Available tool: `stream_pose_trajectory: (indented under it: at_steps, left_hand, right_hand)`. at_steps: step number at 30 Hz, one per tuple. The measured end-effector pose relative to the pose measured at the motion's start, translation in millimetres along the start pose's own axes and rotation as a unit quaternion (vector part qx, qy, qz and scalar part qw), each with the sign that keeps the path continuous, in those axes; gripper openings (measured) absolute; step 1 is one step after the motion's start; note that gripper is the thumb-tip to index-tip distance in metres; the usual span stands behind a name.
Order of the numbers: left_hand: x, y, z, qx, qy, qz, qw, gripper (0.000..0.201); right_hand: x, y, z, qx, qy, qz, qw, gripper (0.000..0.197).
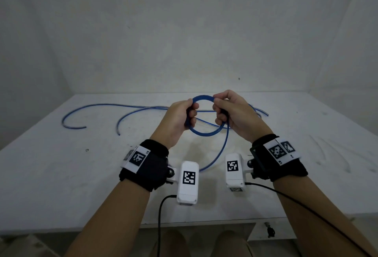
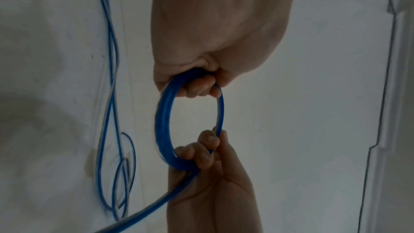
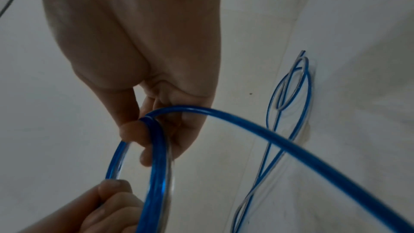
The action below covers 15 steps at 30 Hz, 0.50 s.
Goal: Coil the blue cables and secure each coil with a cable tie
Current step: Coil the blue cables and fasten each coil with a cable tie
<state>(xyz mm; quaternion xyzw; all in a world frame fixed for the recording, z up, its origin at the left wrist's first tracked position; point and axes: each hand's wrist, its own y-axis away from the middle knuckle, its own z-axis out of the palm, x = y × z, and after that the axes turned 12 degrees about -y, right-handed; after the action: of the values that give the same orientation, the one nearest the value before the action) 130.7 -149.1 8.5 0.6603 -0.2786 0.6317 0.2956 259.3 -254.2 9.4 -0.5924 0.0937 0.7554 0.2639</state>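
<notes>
A small blue cable coil of a few turns hangs above the white table, held between both hands. My left hand grips its left side, fingers curled round the strands. Fingers and thumb of my right hand close on the right side. From the right hand a loose tail drops to the table and curves toward me. Further blue cable lies slack behind the hands. I see no cable tie.
The slack cables spread in long curves across the back of the table, from far left to behind the right hand. Walls close the table at the back and sides. Black camera leads hang off the front edge.
</notes>
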Motion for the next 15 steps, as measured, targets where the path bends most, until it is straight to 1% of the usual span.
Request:
stream_pose_trajectory:
  at_steps: [3,5,7,9,12,13,15]
  left_hand:
    - [4,1,-3,-0.044,-0.102,-0.008,0.994,0.038]
    - [8,1,-1,-0.042,-0.143,0.017,0.989,0.039]
    - [12,0,2,-0.021,-0.158,0.047,0.986,0.036]
    - [13,-1,5,0.013,-0.146,0.064,0.987,0.034]
    - [10,-2,4,0.068,-0.041,0.052,0.995,0.032]
    - [9,-2,4,0.072,-0.013,0.049,0.996,0.031]
    - [7,-2,3,0.064,-0.001,0.043,0.997,0.031]
  right_hand:
    - [-6,0,-1,-0.021,0.059,-0.002,0.998,0.005]
    - [-9,-1,2,-0.041,0.091,0.003,0.995,0.004]
    - [-11,-2,7,-0.054,0.105,0.002,0.993,0.002]
    - [-10,-3,8,-0.050,0.100,-0.009,0.994,0.003]
    - [-7,-2,6,-0.027,0.050,-0.016,0.998,0.004]
    - [-6,-2,6,-0.024,0.025,-0.011,0.999,0.001]
    - [-2,-3,5,-0.012,0.005,-0.005,1.000,0.005]
